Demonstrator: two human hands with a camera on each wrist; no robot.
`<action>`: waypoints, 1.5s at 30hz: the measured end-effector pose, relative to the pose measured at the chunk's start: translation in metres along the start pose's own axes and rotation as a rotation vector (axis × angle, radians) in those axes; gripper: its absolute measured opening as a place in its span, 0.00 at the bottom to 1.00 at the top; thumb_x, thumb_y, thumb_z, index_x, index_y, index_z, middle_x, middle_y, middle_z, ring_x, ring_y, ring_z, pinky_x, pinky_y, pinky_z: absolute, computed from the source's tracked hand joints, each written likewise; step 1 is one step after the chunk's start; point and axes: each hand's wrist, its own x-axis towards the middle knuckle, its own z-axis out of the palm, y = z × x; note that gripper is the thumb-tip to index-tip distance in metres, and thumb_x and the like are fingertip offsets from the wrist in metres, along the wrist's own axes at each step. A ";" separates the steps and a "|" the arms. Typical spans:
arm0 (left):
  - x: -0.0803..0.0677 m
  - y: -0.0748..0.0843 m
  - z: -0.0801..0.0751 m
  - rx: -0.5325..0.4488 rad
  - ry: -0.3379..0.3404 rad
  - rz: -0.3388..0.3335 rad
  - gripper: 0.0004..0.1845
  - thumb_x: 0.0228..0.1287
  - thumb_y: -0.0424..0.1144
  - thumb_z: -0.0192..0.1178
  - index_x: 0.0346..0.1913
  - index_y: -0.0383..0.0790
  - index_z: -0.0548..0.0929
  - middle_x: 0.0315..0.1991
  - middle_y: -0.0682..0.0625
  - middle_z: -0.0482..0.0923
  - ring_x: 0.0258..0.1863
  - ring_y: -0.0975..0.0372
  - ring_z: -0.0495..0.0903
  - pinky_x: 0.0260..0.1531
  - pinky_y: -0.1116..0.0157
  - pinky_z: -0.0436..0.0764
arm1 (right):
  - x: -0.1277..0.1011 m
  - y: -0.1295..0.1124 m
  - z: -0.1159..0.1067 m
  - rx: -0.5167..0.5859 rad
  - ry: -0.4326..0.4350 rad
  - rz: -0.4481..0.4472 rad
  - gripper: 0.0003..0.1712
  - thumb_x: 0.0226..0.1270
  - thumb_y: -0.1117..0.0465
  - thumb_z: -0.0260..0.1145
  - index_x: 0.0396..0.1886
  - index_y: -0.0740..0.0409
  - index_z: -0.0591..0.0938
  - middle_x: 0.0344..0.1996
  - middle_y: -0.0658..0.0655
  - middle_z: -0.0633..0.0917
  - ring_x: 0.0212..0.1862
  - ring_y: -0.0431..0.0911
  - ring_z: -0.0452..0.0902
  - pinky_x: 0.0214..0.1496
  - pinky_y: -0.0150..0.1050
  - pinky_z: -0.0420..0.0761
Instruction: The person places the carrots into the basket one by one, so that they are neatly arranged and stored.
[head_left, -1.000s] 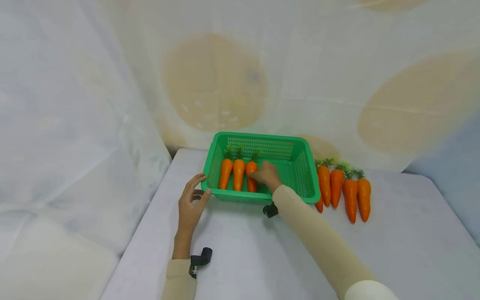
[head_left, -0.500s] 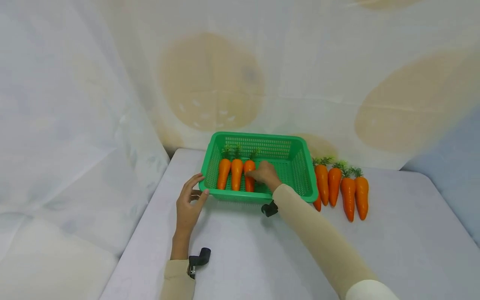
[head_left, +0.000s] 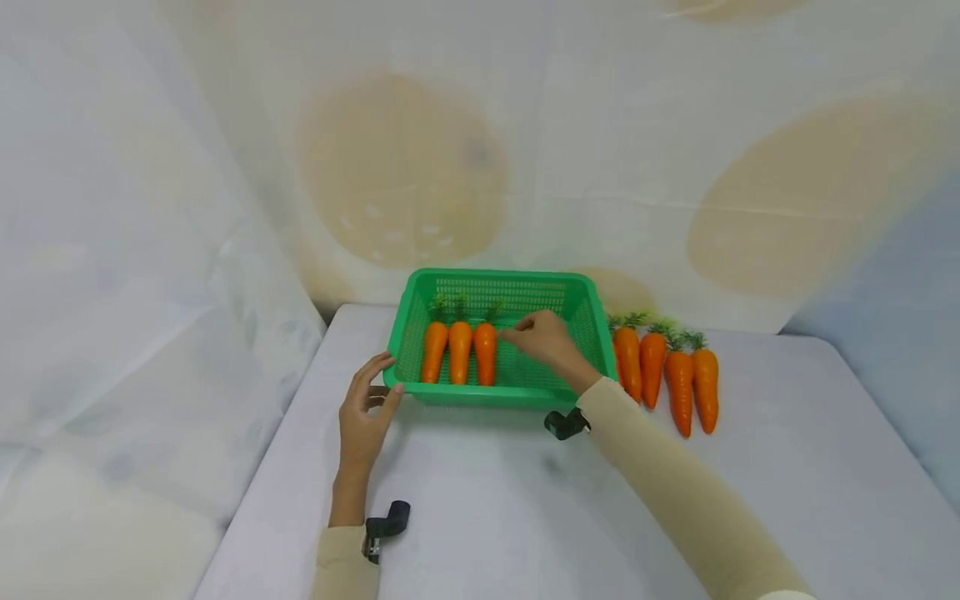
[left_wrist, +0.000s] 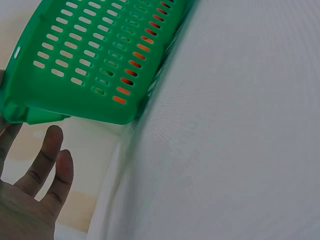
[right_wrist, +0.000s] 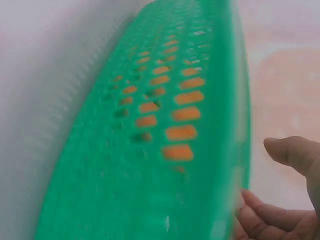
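A green plastic basket [head_left: 480, 398] with slotted walls stands on the table. Three orange carrots with leafy tops lie side by side in its left part: a left carrot [head_left: 434, 353], a middle carrot [head_left: 460, 353] and a right carrot [head_left: 485, 355]. My left hand [head_left: 363, 421] holds the basket's near left corner between thumb and forefinger; its other fingers spread loosely below the rim in the left wrist view. Over the basket, just right of the right carrot, hovers my right hand [head_left: 546, 340], holding nothing. Its thumb and fingers stand apart in the right wrist view.
Several more carrots [head_left: 679, 392] lie in a row on the white table [head_left: 795, 467], against and right of the basket. A pale cloth wall [head_left: 585, 150] with tan patches rises behind the table, and another sheet hangs at the left.
My right hand has let go of the right carrot in the basket and drawn back up and right. The left hand stays at the corner. The whole view has shifted slightly.
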 end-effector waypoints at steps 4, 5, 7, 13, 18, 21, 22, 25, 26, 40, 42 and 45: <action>0.000 -0.004 -0.004 0.004 -0.001 -0.003 0.23 0.69 0.32 0.63 0.65 0.33 0.76 0.68 0.42 0.71 0.38 0.52 0.80 0.39 0.66 0.79 | -0.012 0.001 -0.017 0.023 0.017 -0.055 0.29 0.68 0.43 0.68 0.56 0.62 0.81 0.47 0.59 0.85 0.47 0.53 0.82 0.48 0.48 0.81; 0.000 -0.004 -0.005 0.004 0.000 -0.001 0.23 0.69 0.32 0.63 0.65 0.33 0.76 0.68 0.42 0.70 0.38 0.52 0.80 0.39 0.66 0.79 | -0.015 0.002 -0.020 0.028 0.024 -0.069 0.28 0.68 0.44 0.68 0.55 0.61 0.81 0.47 0.59 0.85 0.46 0.53 0.82 0.48 0.47 0.81; 0.000 -0.005 -0.008 0.003 0.001 -0.002 0.23 0.69 0.32 0.63 0.65 0.33 0.76 0.68 0.42 0.70 0.38 0.53 0.80 0.40 0.67 0.79 | -0.020 0.004 -0.028 0.043 0.034 -0.094 0.27 0.69 0.44 0.67 0.56 0.61 0.81 0.47 0.60 0.85 0.46 0.53 0.82 0.47 0.47 0.81; -0.001 -0.005 -0.015 0.000 0.003 -0.005 0.23 0.69 0.31 0.63 0.66 0.33 0.76 0.69 0.41 0.70 0.39 0.50 0.79 0.40 0.65 0.79 | -0.028 0.017 -0.042 0.081 0.058 -0.123 0.26 0.70 0.45 0.66 0.56 0.59 0.81 0.48 0.60 0.84 0.48 0.53 0.81 0.49 0.48 0.81; -0.001 -0.005 -0.020 0.012 0.007 -0.014 0.23 0.69 0.31 0.63 0.65 0.32 0.76 0.69 0.41 0.70 0.39 0.47 0.79 0.41 0.63 0.80 | -0.033 0.032 -0.052 0.071 0.084 -0.152 0.27 0.70 0.43 0.66 0.57 0.59 0.81 0.49 0.60 0.83 0.51 0.54 0.79 0.52 0.50 0.80; -0.001 -0.011 -0.021 0.013 0.014 -0.020 0.23 0.70 0.32 0.63 0.66 0.34 0.76 0.69 0.44 0.70 0.40 0.47 0.79 0.41 0.63 0.80 | -0.034 0.042 -0.057 0.088 0.095 -0.173 0.28 0.70 0.42 0.66 0.57 0.59 0.81 0.49 0.61 0.84 0.50 0.53 0.79 0.51 0.50 0.80; -0.001 -0.017 -0.021 0.013 0.017 -0.015 0.23 0.70 0.34 0.63 0.66 0.36 0.76 0.69 0.45 0.70 0.40 0.49 0.79 0.41 0.64 0.80 | -0.035 0.046 -0.059 0.094 0.094 -0.180 0.28 0.70 0.42 0.65 0.57 0.58 0.81 0.49 0.60 0.84 0.50 0.53 0.79 0.51 0.49 0.80; -0.001 -0.018 -0.023 0.010 0.015 -0.022 0.23 0.70 0.34 0.63 0.66 0.37 0.76 0.69 0.46 0.70 0.40 0.49 0.79 0.41 0.64 0.80 | -0.038 0.056 -0.064 0.098 0.109 -0.180 0.29 0.69 0.40 0.65 0.57 0.56 0.82 0.48 0.59 0.84 0.50 0.53 0.79 0.51 0.49 0.80; -0.001 -0.019 -0.024 0.009 0.014 -0.019 0.23 0.71 0.34 0.62 0.66 0.36 0.76 0.69 0.46 0.69 0.40 0.50 0.79 0.41 0.65 0.79 | -0.039 0.060 -0.065 0.101 0.119 -0.181 0.29 0.69 0.39 0.65 0.57 0.56 0.82 0.48 0.59 0.84 0.50 0.53 0.79 0.51 0.49 0.79; 0.002 -0.020 -0.023 0.005 -0.006 -0.030 0.23 0.70 0.32 0.62 0.66 0.33 0.75 0.69 0.42 0.69 0.40 0.50 0.79 0.41 0.66 0.79 | -0.052 0.100 -0.095 0.100 0.182 -0.105 0.33 0.69 0.36 0.63 0.58 0.59 0.80 0.53 0.63 0.82 0.56 0.58 0.75 0.55 0.54 0.76; 0.002 -0.029 -0.023 0.009 -0.001 -0.029 0.23 0.70 0.32 0.62 0.66 0.36 0.75 0.70 0.44 0.69 0.40 0.50 0.79 0.41 0.66 0.79 | -0.052 0.104 -0.098 0.095 0.187 -0.085 0.36 0.67 0.34 0.63 0.58 0.58 0.79 0.54 0.63 0.82 0.57 0.59 0.74 0.56 0.55 0.76; 0.003 -0.042 -0.025 0.016 0.005 -0.035 0.24 0.70 0.33 0.63 0.67 0.40 0.76 0.70 0.49 0.69 0.40 0.51 0.79 0.41 0.65 0.79 | -0.053 0.108 -0.102 0.069 0.199 -0.061 0.37 0.66 0.31 0.62 0.59 0.57 0.79 0.55 0.62 0.81 0.58 0.59 0.74 0.57 0.56 0.76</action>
